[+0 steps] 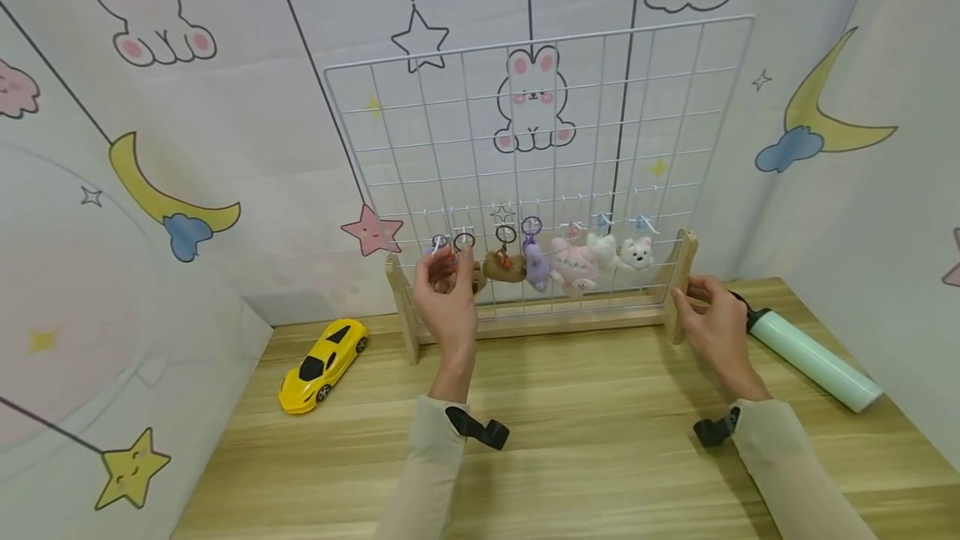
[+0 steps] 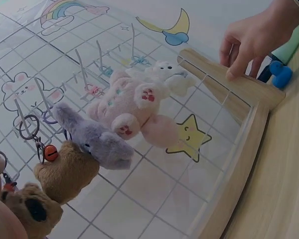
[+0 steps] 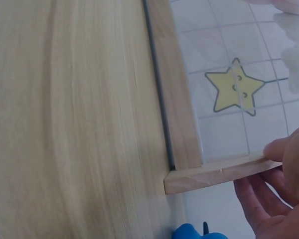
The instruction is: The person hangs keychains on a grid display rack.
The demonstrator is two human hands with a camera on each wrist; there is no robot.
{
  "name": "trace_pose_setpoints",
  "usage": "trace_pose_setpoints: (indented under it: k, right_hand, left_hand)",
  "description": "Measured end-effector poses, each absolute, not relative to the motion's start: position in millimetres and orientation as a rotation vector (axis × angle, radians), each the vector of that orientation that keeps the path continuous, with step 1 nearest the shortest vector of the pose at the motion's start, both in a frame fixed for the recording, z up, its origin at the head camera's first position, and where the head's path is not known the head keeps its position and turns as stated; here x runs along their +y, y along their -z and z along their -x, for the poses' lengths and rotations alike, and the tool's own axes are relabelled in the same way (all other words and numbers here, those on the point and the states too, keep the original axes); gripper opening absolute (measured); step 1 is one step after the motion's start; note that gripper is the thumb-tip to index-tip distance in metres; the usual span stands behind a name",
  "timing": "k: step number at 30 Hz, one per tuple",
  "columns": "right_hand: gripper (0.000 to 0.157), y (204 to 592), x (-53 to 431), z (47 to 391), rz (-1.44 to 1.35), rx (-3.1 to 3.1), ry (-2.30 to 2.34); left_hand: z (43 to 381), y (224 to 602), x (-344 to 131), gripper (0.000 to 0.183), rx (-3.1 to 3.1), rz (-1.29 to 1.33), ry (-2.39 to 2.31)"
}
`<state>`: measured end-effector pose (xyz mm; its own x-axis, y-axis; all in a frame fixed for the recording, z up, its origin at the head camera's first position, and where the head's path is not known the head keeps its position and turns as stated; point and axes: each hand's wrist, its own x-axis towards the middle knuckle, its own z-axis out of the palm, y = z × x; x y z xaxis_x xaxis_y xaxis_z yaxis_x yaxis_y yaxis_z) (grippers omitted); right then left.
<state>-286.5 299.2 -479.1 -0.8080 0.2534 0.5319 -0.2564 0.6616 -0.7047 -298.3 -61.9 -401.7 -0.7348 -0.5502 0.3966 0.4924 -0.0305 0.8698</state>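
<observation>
Several small plush keychains hang in a row from hooks on a white wire grid (image 1: 622, 119) in a wooden stand (image 1: 540, 325). At the row's left end my left hand (image 1: 447, 307) pinches a brown plush keychain (image 2: 35, 209) between thumb and fingers, mostly covering it in the head view. Beside it hang another brown plush with an orange bell (image 2: 67, 172), a lavender one (image 2: 97, 137), a pink one (image 1: 576, 265) and a white bear (image 1: 637, 252). My right hand (image 1: 712, 323) grips the stand's right wooden upright (image 3: 224, 173), thumb on one side, fingers on the other.
On the wood-grain table (image 1: 570, 432), a yellow toy car (image 1: 324, 365) sits left of the stand. A mint-green cylinder (image 1: 813, 357) with a black end lies right of my right hand. Behind the grid hangs a white cloth (image 1: 285, 232) printed with rabbits, stars and moons.
</observation>
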Motion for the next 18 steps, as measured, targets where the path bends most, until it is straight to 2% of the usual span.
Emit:
trace_pose_setpoints:
  k: [4,11,18]
  right_hand:
    - [0.033,479,296,290,0.001,-2.258,-1.088]
    - [0.038,478,296,293,0.033,-2.307,-1.084]
    - [0.047,463,309,275,-0.057,-2.371,-1.068]
  left_hand:
    - [296,405,-73,0.041,-1.571,-0.003,1.777]
    - [282,428,-110,0.023,-1.808,0.119,1.509]
    - [266,453,-175,0.033,-2.151,0.160,1.036]
